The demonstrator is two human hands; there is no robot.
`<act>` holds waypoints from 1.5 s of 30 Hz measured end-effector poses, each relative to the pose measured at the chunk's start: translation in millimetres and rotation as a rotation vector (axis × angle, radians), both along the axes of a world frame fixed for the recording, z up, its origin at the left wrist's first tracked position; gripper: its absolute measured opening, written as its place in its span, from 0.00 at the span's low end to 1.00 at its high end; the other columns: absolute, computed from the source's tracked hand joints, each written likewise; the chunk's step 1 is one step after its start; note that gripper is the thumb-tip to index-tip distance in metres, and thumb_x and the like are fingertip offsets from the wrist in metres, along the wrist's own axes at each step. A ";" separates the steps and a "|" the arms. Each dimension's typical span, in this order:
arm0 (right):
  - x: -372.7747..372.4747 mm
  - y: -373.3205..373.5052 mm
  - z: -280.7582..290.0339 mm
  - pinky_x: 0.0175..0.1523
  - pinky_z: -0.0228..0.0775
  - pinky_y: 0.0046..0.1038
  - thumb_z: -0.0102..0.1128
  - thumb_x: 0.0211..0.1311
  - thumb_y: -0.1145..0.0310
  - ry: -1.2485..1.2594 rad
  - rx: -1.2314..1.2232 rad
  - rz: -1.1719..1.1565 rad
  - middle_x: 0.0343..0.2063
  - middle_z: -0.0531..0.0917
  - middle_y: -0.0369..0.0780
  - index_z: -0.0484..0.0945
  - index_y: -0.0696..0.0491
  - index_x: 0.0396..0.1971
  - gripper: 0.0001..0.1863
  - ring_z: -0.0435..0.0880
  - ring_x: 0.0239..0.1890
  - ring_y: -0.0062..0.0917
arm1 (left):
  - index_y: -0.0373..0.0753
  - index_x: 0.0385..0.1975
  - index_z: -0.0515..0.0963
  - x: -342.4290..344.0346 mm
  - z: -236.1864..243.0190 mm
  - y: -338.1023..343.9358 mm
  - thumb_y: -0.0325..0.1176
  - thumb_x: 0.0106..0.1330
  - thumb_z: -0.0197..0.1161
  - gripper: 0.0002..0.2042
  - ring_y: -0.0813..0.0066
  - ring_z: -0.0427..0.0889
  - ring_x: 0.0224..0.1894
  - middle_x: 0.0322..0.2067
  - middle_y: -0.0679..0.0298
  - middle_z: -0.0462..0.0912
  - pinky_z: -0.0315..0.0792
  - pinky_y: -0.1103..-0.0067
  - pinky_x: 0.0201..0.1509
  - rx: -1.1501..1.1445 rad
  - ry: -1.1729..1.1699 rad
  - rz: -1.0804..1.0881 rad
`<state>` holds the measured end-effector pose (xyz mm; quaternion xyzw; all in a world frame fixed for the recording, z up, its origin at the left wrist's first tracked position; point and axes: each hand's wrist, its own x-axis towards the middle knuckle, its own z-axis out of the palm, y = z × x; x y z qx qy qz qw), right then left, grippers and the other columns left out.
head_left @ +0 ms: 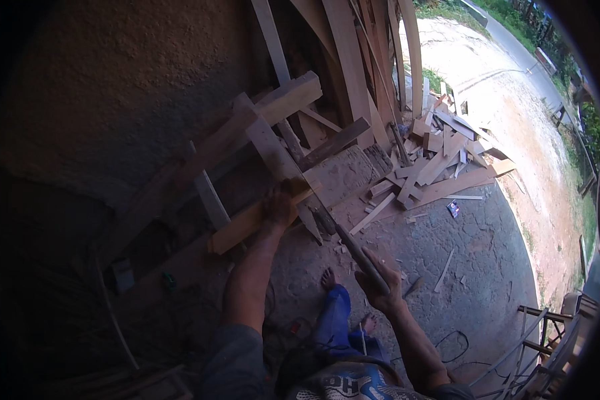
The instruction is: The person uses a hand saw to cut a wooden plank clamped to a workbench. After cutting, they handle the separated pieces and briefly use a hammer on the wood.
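Observation:
My left hand (280,207) grips a pale wooden plank (268,141) that slants across a low work support, near a shorter yellowish wood block (237,227). Its fingers are partly in shadow. In my right hand (387,287) is a long-handled tool (357,250) with a rounded wooden handle. Its thin, dark far end reaches the lower end of the plank, just right of my left hand. I cannot make out that end well enough to name the tool. A thick wooden beam (290,99) crosses the plank farther up.
Long boards (343,60) lean against the rough wall (127,87). A heap of wood offcuts (437,150) lies to the right of the support. My bare foot (328,279) stands on the cracked floor (477,260). A cable (453,343) and a metal frame (547,333) lie at lower right.

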<state>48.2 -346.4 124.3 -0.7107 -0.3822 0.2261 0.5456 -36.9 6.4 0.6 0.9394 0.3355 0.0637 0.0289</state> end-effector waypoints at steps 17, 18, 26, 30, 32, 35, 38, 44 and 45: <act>1.1 29.3 -10.9 0.43 0.79 0.26 0.68 0.63 0.72 0.009 0.075 0.017 0.35 0.88 0.48 0.75 0.56 0.65 0.29 0.89 0.33 0.27 | 0.38 0.63 0.70 -4.7 1.4 13.9 0.31 0.56 0.68 0.31 0.48 0.77 0.60 0.56 0.48 0.77 0.75 0.56 0.62 -0.040 -0.009 -0.007; -6.5 -5.4 -11.4 0.43 0.80 0.27 0.68 0.63 0.72 0.024 0.055 0.005 0.36 0.89 0.48 0.75 0.56 0.65 0.29 0.91 0.35 0.29 | 0.39 0.63 0.70 -7.0 6.0 16.8 0.31 0.56 0.68 0.31 0.49 0.77 0.60 0.56 0.48 0.78 0.75 0.57 0.62 -0.034 0.013 0.024; -0.7 -3.0 -7.8 0.40 0.81 0.30 0.67 0.62 0.73 0.091 0.032 0.036 0.37 0.90 0.48 0.76 0.57 0.64 0.28 0.91 0.33 0.37 | 0.38 0.64 0.69 -3.0 7.8 -0.4 0.31 0.57 0.68 0.32 0.48 0.77 0.61 0.57 0.50 0.77 0.75 0.57 0.63 -0.034 0.014 -0.052; 1.5 29.9 -12.7 0.42 0.77 0.26 0.69 0.64 0.72 0.122 -0.014 0.010 0.37 0.88 0.48 0.74 0.54 0.67 0.30 0.86 0.32 0.21 | 0.39 0.62 0.70 -4.6 -1.1 -1.8 0.33 0.57 0.68 0.29 0.50 0.76 0.61 0.57 0.53 0.76 0.76 0.58 0.62 0.002 0.039 -0.003; -7.9 -10.3 -16.3 0.46 0.78 0.26 0.68 0.65 0.72 0.057 0.059 0.008 0.42 0.89 0.50 0.75 0.56 0.66 0.29 0.90 0.41 0.24 | 0.39 0.66 0.67 -1.1 10.8 5.3 0.30 0.59 0.64 0.31 0.45 0.77 0.60 0.57 0.48 0.77 0.74 0.57 0.63 -0.065 0.078 0.048; -28.9 -81.2 5.9 0.48 0.80 0.29 0.69 0.63 0.70 -0.004 -0.005 -0.051 0.43 0.89 0.50 0.76 0.60 0.63 0.28 0.92 0.43 0.32 | 0.37 0.59 0.73 4.2 22.0 9.1 0.36 0.59 0.68 0.27 0.48 0.77 0.62 0.61 0.53 0.75 0.77 0.59 0.62 -0.148 0.137 0.053; -23.9 -76.9 23.1 0.48 0.81 0.30 0.69 0.64 0.67 -0.235 0.127 -0.061 0.44 0.89 0.52 0.75 0.63 0.63 0.29 0.92 0.45 0.34 | 0.36 0.58 0.74 -0.1 14.2 33.6 0.40 0.58 0.71 0.29 0.44 0.79 0.61 0.60 0.50 0.77 0.77 0.59 0.60 -0.207 -0.038 0.004; -9.6 -39.6 27.8 0.46 0.81 0.29 0.72 0.61 0.71 -0.417 0.320 -0.167 0.45 0.88 0.54 0.76 0.66 0.60 0.29 0.93 0.42 0.36 | 0.38 0.60 0.77 -19.2 28.9 86.4 0.53 0.57 0.75 0.35 0.47 0.80 0.57 0.51 0.49 0.84 0.75 0.60 0.61 -0.687 0.029 -0.007; -8.5 -41.9 23.6 0.47 0.81 0.29 0.72 0.61 0.70 -0.403 0.278 -0.173 0.45 0.88 0.54 0.76 0.65 0.61 0.29 0.92 0.42 0.36 | 0.38 0.60 0.77 -15.7 24.0 75.8 0.54 0.58 0.74 0.34 0.47 0.80 0.57 0.51 0.48 0.84 0.74 0.60 0.61 -0.564 -0.044 -0.026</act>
